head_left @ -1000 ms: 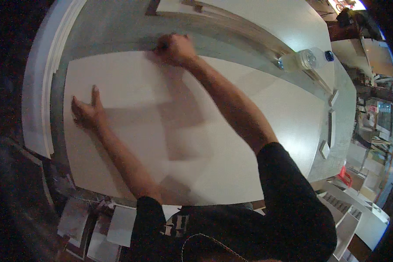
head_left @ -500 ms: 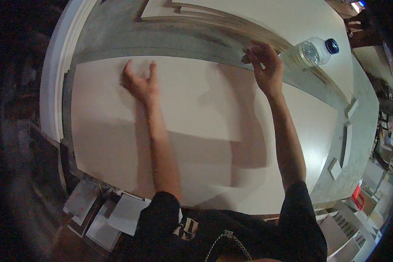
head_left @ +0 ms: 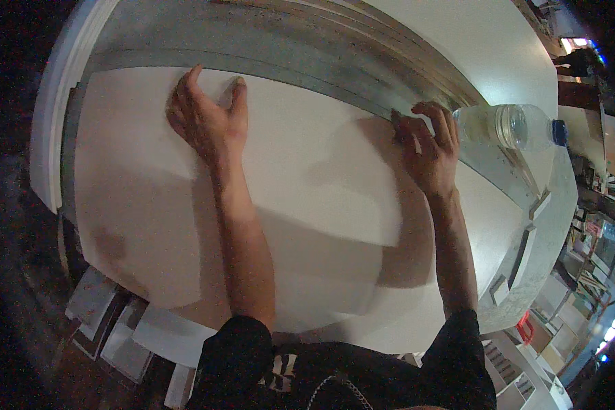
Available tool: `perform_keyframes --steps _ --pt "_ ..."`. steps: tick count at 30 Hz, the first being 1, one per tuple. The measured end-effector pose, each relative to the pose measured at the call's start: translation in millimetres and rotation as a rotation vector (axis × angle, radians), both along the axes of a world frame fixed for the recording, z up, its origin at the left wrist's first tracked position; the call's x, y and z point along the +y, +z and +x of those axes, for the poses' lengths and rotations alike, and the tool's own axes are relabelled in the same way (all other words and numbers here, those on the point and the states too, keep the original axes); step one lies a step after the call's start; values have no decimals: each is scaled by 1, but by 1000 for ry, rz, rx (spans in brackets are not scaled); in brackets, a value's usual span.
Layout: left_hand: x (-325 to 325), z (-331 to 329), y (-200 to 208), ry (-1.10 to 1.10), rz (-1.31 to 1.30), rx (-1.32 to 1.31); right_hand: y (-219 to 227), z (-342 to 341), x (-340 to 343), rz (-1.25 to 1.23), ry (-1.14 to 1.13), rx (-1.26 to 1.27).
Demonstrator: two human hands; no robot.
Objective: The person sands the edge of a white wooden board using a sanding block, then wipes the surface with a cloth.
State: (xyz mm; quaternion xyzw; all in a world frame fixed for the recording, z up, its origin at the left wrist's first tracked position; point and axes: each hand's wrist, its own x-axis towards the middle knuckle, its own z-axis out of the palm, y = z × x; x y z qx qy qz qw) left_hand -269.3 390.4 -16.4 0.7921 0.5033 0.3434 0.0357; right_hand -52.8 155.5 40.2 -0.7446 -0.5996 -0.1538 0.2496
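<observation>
A clear plastic bottle (head_left: 509,126) blocked the frame's upper right; the white board's (head_left: 321,205) centre lay open.

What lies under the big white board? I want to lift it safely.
The white board rests on a grey metal table, visible beyond its far edge. Whatever lies beneath the board is covered.

— What is worn on the upper body?

— A black short-sleeved top is worn; a pale printed mark and a thin light cord or chain are seen at the chest.

— And on the arms?

— Both forearms are left bare below the sleeves. No glove, ring or watch is seen on the left hand (head_left: 208,123) or the right hand (head_left: 427,150).
</observation>
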Motion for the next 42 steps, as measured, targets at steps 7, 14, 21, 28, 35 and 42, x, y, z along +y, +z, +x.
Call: perform_keyframes --steps 7,14,21,28,35,42 --pt "3 3 4 -14 -22 -19 -13 11 -2 57 -22 231" --pt "5 1 2 -2 -6 -15 -21 3 -16 -6 72 404" --pt "7 -2 4 -41 -25 -28 -7 -6 -21 -106 17 429" --pt "5 1 4 -46 18 -56 -27 12 -15 116 -102 1198" --pt "1 2 1 -42 11 3 -13 9 29 -363 -130 847" --pt "-3 5 3 -57 16 -23 -7 19 17 -405 -127 828"
